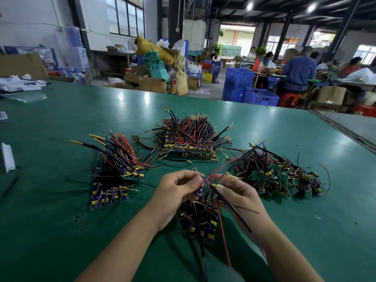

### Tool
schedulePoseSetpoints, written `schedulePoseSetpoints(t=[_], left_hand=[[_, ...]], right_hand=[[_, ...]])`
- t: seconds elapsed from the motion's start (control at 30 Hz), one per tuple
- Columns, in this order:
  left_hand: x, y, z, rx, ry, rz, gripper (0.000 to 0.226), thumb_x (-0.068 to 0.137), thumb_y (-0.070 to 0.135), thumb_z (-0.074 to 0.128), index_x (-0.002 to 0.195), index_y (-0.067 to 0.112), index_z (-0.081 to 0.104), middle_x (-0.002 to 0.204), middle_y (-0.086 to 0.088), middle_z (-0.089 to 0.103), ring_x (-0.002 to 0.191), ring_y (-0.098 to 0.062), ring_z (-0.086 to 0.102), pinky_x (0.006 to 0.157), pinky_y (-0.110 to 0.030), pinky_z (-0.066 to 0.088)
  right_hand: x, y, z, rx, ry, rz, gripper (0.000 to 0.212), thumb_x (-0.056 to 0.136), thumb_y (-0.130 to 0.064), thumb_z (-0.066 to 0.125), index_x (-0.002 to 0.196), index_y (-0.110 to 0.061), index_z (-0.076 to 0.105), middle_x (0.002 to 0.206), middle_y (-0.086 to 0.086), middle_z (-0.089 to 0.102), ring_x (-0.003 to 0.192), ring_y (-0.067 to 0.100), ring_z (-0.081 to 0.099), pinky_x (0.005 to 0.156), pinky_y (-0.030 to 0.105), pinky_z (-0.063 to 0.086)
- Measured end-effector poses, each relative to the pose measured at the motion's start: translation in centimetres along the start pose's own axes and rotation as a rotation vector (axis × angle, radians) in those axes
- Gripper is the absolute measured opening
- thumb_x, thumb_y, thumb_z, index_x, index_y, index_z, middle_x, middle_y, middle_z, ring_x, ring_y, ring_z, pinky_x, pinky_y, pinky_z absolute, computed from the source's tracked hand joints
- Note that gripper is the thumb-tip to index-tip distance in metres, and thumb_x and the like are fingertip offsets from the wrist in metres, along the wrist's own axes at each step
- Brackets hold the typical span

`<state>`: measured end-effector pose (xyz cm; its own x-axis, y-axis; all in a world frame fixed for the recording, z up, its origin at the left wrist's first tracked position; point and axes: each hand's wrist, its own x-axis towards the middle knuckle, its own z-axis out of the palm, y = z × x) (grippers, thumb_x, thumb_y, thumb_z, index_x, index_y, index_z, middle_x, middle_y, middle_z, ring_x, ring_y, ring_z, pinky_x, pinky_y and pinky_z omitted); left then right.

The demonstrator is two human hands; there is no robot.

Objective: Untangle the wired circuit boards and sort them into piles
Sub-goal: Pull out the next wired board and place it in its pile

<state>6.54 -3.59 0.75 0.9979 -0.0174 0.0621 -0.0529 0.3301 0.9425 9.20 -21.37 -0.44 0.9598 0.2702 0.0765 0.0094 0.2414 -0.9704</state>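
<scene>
Both left hand and right hand pinch tangled wires, piles crowding three sides, table open leftward.

green table, tall windows, perhaps concrete floor

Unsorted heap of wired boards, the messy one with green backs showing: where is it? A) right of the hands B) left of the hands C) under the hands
A: the unsorted heap lies on the green table just right of the right hand, which pinches wires.
</scene>
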Motion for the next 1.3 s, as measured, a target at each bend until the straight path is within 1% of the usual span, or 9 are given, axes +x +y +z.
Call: schedulePoseSetpoints(t=[0.17, 0.33, 0.57, 0.67, 0.8, 0.97, 1.13, 1.23, 1.3], left_hand=[[0.3, 1.0, -0.5, -0.349, 0.074, -0.046, 0.020, 0.077, 0.020, 0.063, 0.092, 0.006, 0.059, 0.083, -0.008, 0.071, 0.061, -0.013, 0.063, 0.054, -0.021, 0.055], [0.7, 1.2, -1.1, -0.559, 0.210, -0.029, 0.014, 0.074, 0.015, 0.065, 0.082, 0.011, 0.053, 0.081, -0.009, 0.071, 0.065, -0.014, 0.069, 0.061, -0.021, 0.058], [0.6, 0.2, -1.1, -0.149, 0.292, 0.066, 0.028, 0.086, -0.001, 0.063, 0.111, 0.009, 0.054, 0.088, -0.009, 0.062, 0.075, -0.019, 0.067, 0.065, -0.026, 0.058], [0.3, -0.6, -0.3, 0.302, 0.263, 0.150, 0.040, 0.088, -0.012, 0.053, 0.108, 0.022, 0.047, 0.089, -0.006, 0.055, 0.077, -0.018, 0.058, 0.073, -0.030, 0.055], [-0.6, -1.5, 0.8, 0.605, 0.099, 0.223, 0.043, 0.084, -0.006, 0.046, 0.101, 0.030, 0.032, 0.094, -0.004, 0.045, 0.086, -0.015, 0.046, 0.073, -0.016, 0.043], [-1.6, -2.1, 2.1, 0.596, -0.028, 0.285, 0.050, 0.072, 0.038, 0.069, 0.106, 0.038, 0.032, 0.090, 0.029, 0.047, 0.082, 0.003, 0.047, 0.075, -0.013, 0.042], [-0.7, -2.4, 2.1, 0.581, 0.230, 0.386, 0.037, 0.080, 0.033, 0.075, 0.099, 0.032, 0.043, 0.084, 0.006, 0.057, 0.074, -0.004, 0.056, 0.073, -0.023, 0.048], [-0.6, -2.1, 2.2, 0.455, 0.237, 0.341, 0.037, 0.077, 0.032, 0.074, 0.098, 0.028, 0.043, 0.077, -0.001, 0.064, 0.068, -0.014, 0.061, 0.067, -0.034, 0.053], [-0.6, -1.9, 2.2, 0.355, 0.240, 0.324, 0.034, 0.083, 0.020, 0.074, 0.098, 0.022, 0.043, 0.075, 0.000, 0.069, 0.062, -0.013, 0.067, 0.057, -0.028, 0.053]], right_hand=[[0.0, -0.2, -0.1, 0.016, 0.085, 0.084, 0.021, 0.092, -0.004, 0.059, 0.108, -0.014, 0.067, 0.100, 0.000, 0.075, 0.073, 0.007, 0.061, 0.064, 0.026, 0.042], [0.2, 0.2, 0.2, 0.176, 0.098, 0.201, 0.029, 0.084, -0.002, 0.067, 0.112, -0.003, 0.060, 0.085, 0.011, 0.061, 0.055, 0.016, 0.055, 0.050, 0.023, 0.048], [-0.3, -0.7, 0.7, 0.473, 0.050, 0.258, 0.063, 0.061, 0.014, 0.063, 0.122, 0.005, 0.054, 0.090, 0.019, 0.056, 0.080, 0.029, 0.070, 0.065, 0.028, 0.059], [-0.2, -0.7, 1.2, 0.543, 0.092, 0.244, 0.048, 0.077, 0.021, 0.053, 0.122, 0.007, 0.051, 0.101, 0.026, 0.051, 0.089, 0.036, 0.072, 0.066, 0.031, 0.061], [-0.1, -0.6, 1.6, 0.601, 0.161, 0.206, 0.036, 0.088, 0.021, 0.045, 0.116, 0.000, 0.047, 0.103, 0.028, 0.053, 0.093, 0.039, 0.071, 0.074, 0.036, 0.061], [-0.1, 0.0, 2.1, 0.525, 0.237, 0.178, 0.028, 0.090, 0.019, 0.046, 0.101, -0.007, 0.046, 0.076, 0.016, 0.061, 0.070, 0.023, 0.072, 0.064, 0.028, 0.061], [-0.7, 0.3, 2.3, 0.282, 0.020, 0.144, 0.010, 0.092, 0.011, 0.049, 0.097, 0.003, 0.053, 0.088, 0.018, 0.065, 0.080, 0.023, 0.069, 0.070, 0.031, 0.058], [-0.7, 0.6, 2.7, 0.158, -0.054, 0.155, 0.024, 0.093, 0.015, 0.044, 0.109, 0.001, 0.055, 0.093, 0.013, 0.067, 0.088, 0.024, 0.065, 0.084, 0.034, 0.056], [-0.9, 0.5, 2.8, 0.024, -0.098, 0.097, 0.038, 0.091, 0.019, 0.040, 0.117, -0.006, 0.051, 0.086, 0.010, 0.065, 0.083, 0.019, 0.062, 0.078, 0.029, 0.054]])
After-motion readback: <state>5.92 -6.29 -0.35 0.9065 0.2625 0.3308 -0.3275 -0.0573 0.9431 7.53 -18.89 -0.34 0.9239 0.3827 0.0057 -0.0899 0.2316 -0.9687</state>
